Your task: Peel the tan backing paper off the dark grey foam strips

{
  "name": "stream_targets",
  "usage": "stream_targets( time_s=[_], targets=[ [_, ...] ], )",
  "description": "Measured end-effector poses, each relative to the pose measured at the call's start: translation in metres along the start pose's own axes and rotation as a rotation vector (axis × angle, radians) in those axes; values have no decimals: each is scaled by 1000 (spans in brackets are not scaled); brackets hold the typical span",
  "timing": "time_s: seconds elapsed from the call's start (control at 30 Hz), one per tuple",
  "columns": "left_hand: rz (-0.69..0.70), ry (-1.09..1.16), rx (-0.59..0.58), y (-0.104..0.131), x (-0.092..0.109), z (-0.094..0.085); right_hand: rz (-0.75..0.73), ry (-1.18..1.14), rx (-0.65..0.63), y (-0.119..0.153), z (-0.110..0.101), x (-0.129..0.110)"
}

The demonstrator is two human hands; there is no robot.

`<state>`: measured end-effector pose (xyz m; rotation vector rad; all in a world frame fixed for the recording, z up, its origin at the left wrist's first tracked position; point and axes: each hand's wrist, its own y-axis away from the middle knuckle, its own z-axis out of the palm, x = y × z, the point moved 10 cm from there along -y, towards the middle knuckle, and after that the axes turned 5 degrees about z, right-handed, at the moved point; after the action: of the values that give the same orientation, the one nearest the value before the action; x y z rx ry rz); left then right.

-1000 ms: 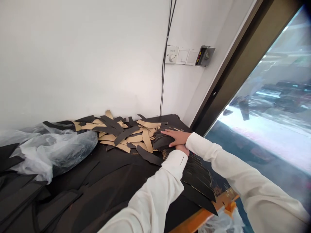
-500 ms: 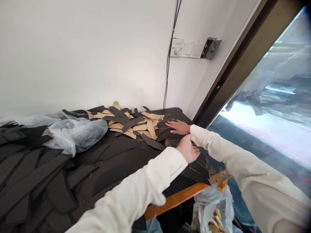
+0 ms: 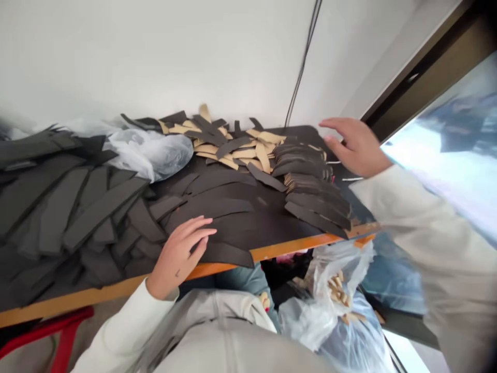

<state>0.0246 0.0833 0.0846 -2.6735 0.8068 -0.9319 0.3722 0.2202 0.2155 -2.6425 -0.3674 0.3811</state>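
My left hand (image 3: pixel 180 254) is over the table's front edge, fingers stretched out and nothing in it. Just right of its fingertips lies a flat black curved strip (image 3: pixel 229 254); whether they touch I cannot tell. My right hand (image 3: pixel 356 146) is raised at the table's right end, empty, with thumb and forefinger apart. Left of it, neat overlapping rows of black curved strips (image 3: pixel 301 160) lie fanned out, and a second fanned row (image 3: pixel 318 199) sits nearer the front edge.
Loose black and tan strips (image 3: pixel 236 155) lie jumbled by the wall. Left of them is a clear plastic bag (image 3: pixel 155 153). A big heap of black pieces (image 3: pixel 93 207) covers the table's left. Below the edge hangs a plastic bag (image 3: pixel 322 274) holding tan pieces. Glass (image 3: pixel 458 129) stands at right.
My left hand has moved from the fanned strips leftward to the front edge. My right hand has lifted off the strips and shifted right. The view has tilted down.
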Motion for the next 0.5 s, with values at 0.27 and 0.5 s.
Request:
stream_targets(
  time_s=[0.27, 0.5],
  targets=[
    [62, -132, 68, 30, -14, -17, 606, -363, -102, 225, 79, -100],
    [251, -154, -197, 40, 14, 33, 897, -410, -180, 269, 128, -134]
  ],
)
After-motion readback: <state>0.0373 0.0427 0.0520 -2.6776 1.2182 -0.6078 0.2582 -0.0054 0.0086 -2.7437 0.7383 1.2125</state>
